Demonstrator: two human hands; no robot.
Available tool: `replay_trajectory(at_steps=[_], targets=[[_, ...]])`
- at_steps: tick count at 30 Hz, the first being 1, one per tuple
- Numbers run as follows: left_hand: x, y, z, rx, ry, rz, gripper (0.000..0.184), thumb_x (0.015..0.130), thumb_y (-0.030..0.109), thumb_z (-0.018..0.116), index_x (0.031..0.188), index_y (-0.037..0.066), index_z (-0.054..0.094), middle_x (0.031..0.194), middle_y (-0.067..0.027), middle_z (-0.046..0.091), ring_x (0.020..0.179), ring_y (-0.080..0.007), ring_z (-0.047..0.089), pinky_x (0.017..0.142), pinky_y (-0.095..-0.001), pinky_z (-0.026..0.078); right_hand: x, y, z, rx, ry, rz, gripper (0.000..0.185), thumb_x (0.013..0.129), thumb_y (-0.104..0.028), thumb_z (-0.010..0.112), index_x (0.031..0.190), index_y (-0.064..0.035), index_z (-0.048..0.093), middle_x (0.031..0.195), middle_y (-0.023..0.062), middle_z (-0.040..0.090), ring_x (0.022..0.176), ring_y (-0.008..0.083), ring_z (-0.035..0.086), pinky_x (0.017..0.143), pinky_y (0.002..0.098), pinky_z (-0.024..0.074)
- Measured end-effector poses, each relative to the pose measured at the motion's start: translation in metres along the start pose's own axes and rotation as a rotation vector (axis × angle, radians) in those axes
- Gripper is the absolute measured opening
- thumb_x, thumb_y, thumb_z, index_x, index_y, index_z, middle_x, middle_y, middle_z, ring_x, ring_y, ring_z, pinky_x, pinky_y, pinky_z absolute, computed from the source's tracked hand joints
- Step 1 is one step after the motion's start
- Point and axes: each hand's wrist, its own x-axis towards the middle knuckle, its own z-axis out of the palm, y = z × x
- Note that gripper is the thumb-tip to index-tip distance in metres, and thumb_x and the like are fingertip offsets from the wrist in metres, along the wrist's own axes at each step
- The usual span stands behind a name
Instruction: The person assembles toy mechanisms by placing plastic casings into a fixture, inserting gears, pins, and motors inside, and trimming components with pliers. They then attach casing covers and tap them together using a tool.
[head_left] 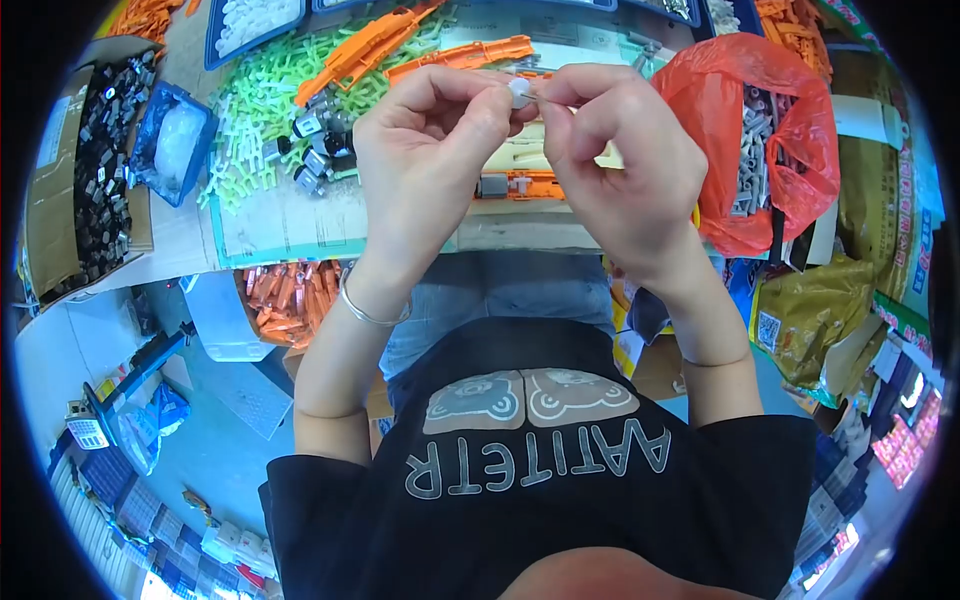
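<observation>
Above the table, my left hand [440, 130] pinches a small white round plastic piece [519, 92] between thumb and forefinger. My right hand [625, 150] is closed in a pinch just beside it. A thin pin-like part [531, 97] shows between its fingertips and meets the white piece; its exact kind is too small to make out. Under the hands lies an orange plastic shell [535, 185] with a grey block at its left end, partly hidden by my fingers. Longer orange shells [365, 55] rest on the pile beyond my left hand.
Light green plastic pieces [245, 130] are heaped at left, with grey motor-like parts [315, 150] beside my left wrist. A red plastic bag [805, 130] of grey parts stands at right. Blue trays [262, 30] line the far edge. A carton of dark parts [105, 170] sits far left.
</observation>
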Motion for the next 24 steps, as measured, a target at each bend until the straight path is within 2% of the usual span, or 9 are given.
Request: replay_trajectory(at_steps=[3,5,7,8,15,19,20,22,24], targets=[[-0.011,-0.009,0.0,-0.078,0.0,0.067,0.012,0.084,-0.001,0.063,0.096,-0.004,0.059,0.094,-0.0114,0.065,0.087,-0.0148,0.065,0.077,-0.0261,0.054,-0.007,-0.001,0.0,-0.063,-0.032,-0.023,0.021,0.075,0.01,0.066,0.076,-0.002,0.049,0.085,0.0098,0.064,0.079,0.0141,0.063,0.07,0.0265,0.0513],[-0.022,-0.01,-0.001,-0.202,0.01,-0.07,0.025,0.082,-0.004,0.065,0.104,-0.003,0.054,0.101,-0.0124,0.064,0.093,-0.0155,0.063,0.081,-0.0267,0.053,-0.013,-0.004,-0.002,-0.021,-0.033,0.017,0.019,0.074,0.01,0.067,0.077,-0.0014,0.051,0.084,0.0093,0.064,0.078,0.0155,0.064,0.071,0.0269,0.0516],[-0.035,-0.013,-0.004,-0.141,-0.031,-0.059,0.03,0.081,-0.004,0.066,0.107,-0.002,0.051,0.101,-0.0128,0.064,0.094,-0.0159,0.063,0.082,-0.0271,0.053,-0.02,-0.016,-0.006,0.283,-0.053,0.404,0.015,0.073,0.008,0.067,0.083,0.0001,0.06,0.083,0.0099,0.066,0.078,0.0188,0.066,0.071,0.0275,0.0518],[-0.041,-0.013,-0.006,-0.082,-0.071,-0.043,0.034,0.08,-0.005,0.067,0.11,-0.001,0.049,0.102,-0.0132,0.063,0.095,-0.0163,0.062,0.083,-0.0275,0.052,-0.024,-0.015,-0.008,0.283,-0.055,0.414,0.015,0.073,0.008,0.067,0.083,0.0001,0.06,0.083,0.0099,0.066,0.078,0.0188,0.066,0.071,0.0275,0.0518],[-0.063,-0.009,-0.017,0.196,-0.262,-0.127,0.04,0.079,-0.002,0.07,0.113,0.0,0.05,0.097,-0.0102,0.065,0.09,-0.0143,0.063,0.08,-0.0259,0.051,-0.045,-0.017,-0.03,0.175,-0.469,0.224,0.019,0.07,0.003,0.07,0.088,-0.0015,0.065,0.083,0.0082,0.066,0.078,0.0227,0.065,0.067,0.0305,0.0512],[-0.066,-0.01,-0.011,0.185,-0.208,-0.216,0.044,0.079,0.001,0.071,0.118,0.0,0.05,0.096,-0.0098,0.065,0.086,-0.0132,0.064,0.076,-0.024,0.052,-0.051,-0.016,-0.025,0.053,-0.509,0.212,0.018,0.07,0.003,0.07,0.086,-0.0026,0.064,0.084,0.0077,0.062,0.077,0.0231,0.062,0.065,0.0319,0.0497],[-0.066,-0.012,-0.011,0.186,-0.205,-0.218,0.044,0.079,0.001,0.071,0.118,0.0,0.05,0.096,-0.0098,0.065,0.086,-0.0132,0.064,0.076,-0.024,0.052,-0.055,-0.008,-0.019,0.016,-0.411,0.202,0.017,0.07,0.001,0.071,0.086,-0.0031,0.064,0.084,0.0076,0.06,0.077,0.0236,0.061,0.064,0.0323,0.0486],[-0.064,-0.014,-0.01,0.442,-0.033,-0.129,0.043,0.076,0.001,0.073,0.114,0.001,0.054,0.092,-0.009,0.065,0.081,-0.0129,0.064,0.068,-0.0231,0.052,-0.061,0.007,-0.009,-0.02,-0.312,0.194,0.016,0.071,0.0,0.071,0.085,-0.0035,0.063,0.083,0.0075,0.058,0.076,0.0241,0.059,0.064,0.0327,0.0474],[-0.064,-0.015,-0.015,0.662,-0.096,-0.01,0.04,0.075,0.002,0.073,0.111,0.002,0.057,0.09,-0.0088,0.064,0.077,-0.0142,0.064,0.065,-0.0246,0.051,-0.063,0.02,-0.001,-0.185,-0.335,0.142,0.014,0.072,-0.003,0.071,0.084,-0.0033,0.063,0.082,0.0074,0.057,0.075,0.0245,0.057,0.064,0.0323,0.0458]])
